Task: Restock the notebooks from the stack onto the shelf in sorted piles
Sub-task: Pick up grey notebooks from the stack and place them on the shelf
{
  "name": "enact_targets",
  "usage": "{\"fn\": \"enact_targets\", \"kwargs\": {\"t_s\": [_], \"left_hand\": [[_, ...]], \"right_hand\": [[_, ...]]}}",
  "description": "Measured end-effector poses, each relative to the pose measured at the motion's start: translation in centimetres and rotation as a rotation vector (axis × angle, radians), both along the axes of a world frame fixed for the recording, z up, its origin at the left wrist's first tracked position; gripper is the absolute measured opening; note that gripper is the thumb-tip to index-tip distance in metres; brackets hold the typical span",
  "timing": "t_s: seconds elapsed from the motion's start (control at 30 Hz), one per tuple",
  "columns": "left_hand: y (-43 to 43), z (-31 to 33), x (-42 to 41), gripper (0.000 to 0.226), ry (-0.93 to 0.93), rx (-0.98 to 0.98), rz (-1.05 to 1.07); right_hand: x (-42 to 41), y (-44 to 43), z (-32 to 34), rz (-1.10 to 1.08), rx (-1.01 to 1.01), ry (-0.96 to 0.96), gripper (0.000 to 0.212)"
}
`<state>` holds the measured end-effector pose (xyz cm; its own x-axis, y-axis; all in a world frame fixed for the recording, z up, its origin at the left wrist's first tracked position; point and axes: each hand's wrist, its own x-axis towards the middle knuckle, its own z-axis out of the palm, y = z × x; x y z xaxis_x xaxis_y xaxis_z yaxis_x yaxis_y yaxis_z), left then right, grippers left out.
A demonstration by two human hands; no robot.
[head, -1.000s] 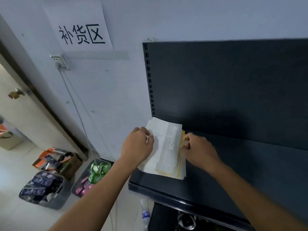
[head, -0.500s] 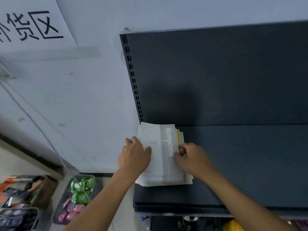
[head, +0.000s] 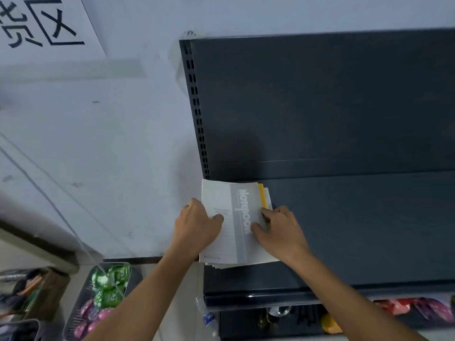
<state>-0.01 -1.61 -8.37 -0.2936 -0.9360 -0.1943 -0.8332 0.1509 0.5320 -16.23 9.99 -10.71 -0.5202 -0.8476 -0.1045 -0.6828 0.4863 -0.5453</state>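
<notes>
Stack of notebooks (head: 237, 225) is lying flat at the far-left end of the dark shelf (head: 357, 230), its left edge overhanging the shelf end toward the wall (head: 110, 143). Top cover is pale with a grey band; a yellow notebook (head: 262, 196) is peeking out along the right side just below it.

Left hand (head: 197, 225) is resting on the stack's left edge, fingers curled over the top cover, thumb lying on the cover. It is steadying, not lifting. Right hand (head: 277, 228) is pressing on the right edge, fingertips pinching at the edges beside the yellow one. Whether they are gripping one notebook or only feeling for the gap, cannot tell.

Handling judgement: thin, soft-cover books, light singly, bending easily; smooth covers are likely sliding over one another. The lower ones are already fanning out at the near edge. Best hold is probably along a long side, thumb on top and fingers beneath, keeping the left hand down so the rest is not shifting off the overhang.

Rest of the shelf is showing no sorted piles yet.
</notes>
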Motion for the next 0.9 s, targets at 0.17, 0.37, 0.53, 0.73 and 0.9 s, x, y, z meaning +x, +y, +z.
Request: {"fn": "enact_targets", "kwargs": {"t_s": [0.17, 0.37, 0.53, 0.73, 0.9], "left_hand": [[-0.2, -0.1, -0.2, 0.039, 0.020, 0.001, 0.043], [-0.3, 0.2, 0.1, 0.034, -0.006, -0.012, 0.053], [-0.6, 0.5, 0.3, 0.030, 0.021, 0.046, 0.093], [-0.9, 1.3, 0.4, 0.024, 0.049, 0.024, 0.107], [-1.0, 2.5, 0.9, 0.019, 0.062, -0.029, 0.083]], "right_hand": [[-0.3, -0.2, -0.2, -0.010, -0.028, -0.070, 0.029], [-0.4, -0.5, -0.5, 0.028, -0.073, -0.020, 0.046], [-0.2, -0.8, -0.6, 0.052, -0.079, -0.004, 0.050], [-0.1, -0.9, -0.2, 0.040, -0.084, -0.091, 0.033], [-0.2, -0.8, -0.1, 0.055, -0.062, -0.036, 0.034]]}}
